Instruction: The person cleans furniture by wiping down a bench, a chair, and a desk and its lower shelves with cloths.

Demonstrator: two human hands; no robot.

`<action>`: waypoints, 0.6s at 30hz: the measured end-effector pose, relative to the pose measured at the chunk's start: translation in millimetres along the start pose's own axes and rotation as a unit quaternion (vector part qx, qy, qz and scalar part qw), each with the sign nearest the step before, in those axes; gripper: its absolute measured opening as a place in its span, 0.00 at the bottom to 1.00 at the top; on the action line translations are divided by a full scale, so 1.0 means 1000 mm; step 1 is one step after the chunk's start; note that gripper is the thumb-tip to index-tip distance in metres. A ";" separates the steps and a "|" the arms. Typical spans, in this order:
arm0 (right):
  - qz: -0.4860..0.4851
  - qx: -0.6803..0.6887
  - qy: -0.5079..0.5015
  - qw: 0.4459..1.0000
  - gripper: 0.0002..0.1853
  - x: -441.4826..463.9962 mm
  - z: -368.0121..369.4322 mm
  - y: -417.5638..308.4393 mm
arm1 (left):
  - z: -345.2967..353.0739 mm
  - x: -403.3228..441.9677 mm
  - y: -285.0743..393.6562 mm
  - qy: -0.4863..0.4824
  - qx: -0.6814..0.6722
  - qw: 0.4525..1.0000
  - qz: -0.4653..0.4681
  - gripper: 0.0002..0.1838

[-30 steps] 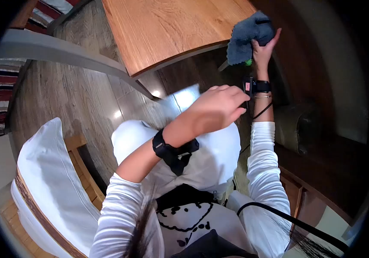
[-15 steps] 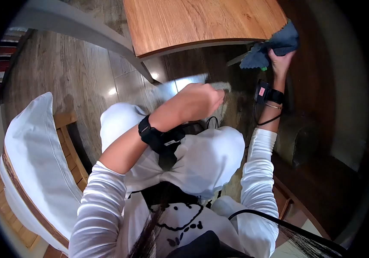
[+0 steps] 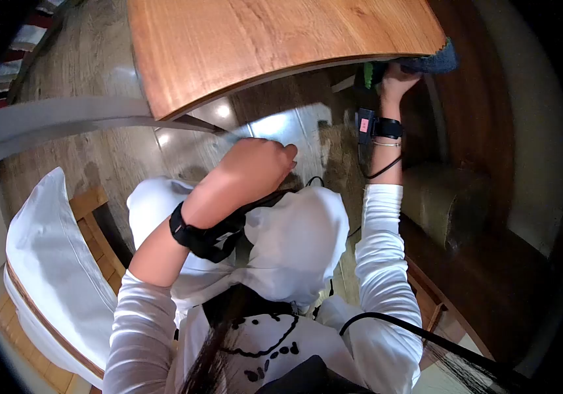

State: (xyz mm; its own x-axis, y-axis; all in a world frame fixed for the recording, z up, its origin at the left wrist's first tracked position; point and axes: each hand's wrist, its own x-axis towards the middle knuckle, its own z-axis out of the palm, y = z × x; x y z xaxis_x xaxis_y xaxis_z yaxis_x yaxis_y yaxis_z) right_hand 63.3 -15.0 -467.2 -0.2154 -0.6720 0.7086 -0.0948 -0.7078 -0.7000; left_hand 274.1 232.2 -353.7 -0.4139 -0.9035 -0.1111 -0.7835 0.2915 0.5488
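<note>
My right hand [image 3: 398, 80] grips a dark blue-grey cloth [image 3: 440, 61] with a zigzag edge at the right corner of the wooden tabletop [image 3: 281, 36]. Part of the cloth hangs below the edge beside my fingers, and a bit of green shows on it. The fingertips are hidden behind the cloth and the edge. Closed into a loose fist, my left hand [image 3: 255, 167] hovers above my knees, apart from the table. Nothing sticks out of it.
A grey table leg and rail [image 3: 65, 125] run along the left. Lower left stands a wooden chair [image 3: 91, 210] with a white cushion [image 3: 58, 262]. At the right are a dark wooden panel [image 3: 472, 118] and a dull greenish block-like object [image 3: 449, 207]. A black cable crosses my right sleeve.
My right hand has turned and pressed closer under the table corner, and the cloth is now mostly tucked at the edge. My left fist has shifted left and down. The view has shifted.
</note>
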 end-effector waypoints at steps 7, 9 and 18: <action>0.103 -0.155 -0.107 0.977 0.18 -0.083 -0.014 0.072 | -0.009 -0.002 0.007 -0.028 0.036 0.999 -0.020 0.11; 0.117 -0.149 -0.090 0.978 0.18 -0.109 -0.020 0.113 | -0.006 -0.001 0.004 -0.030 0.038 0.998 -0.027 0.10; 0.215 -0.122 -0.163 0.955 0.30 -0.159 -0.024 0.135 | 0.009 -0.013 0.005 -0.058 0.092 0.993 -0.039 0.07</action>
State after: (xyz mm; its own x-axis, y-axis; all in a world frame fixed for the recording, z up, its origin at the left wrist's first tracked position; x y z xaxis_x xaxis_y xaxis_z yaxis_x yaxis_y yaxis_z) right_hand 61.7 2.0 -676.4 0.0254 -0.9493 0.3134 -0.2973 -0.3065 -0.9042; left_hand 271.3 248.1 -356.6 -0.3908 -0.8866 -0.2475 -0.8825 0.2843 0.3747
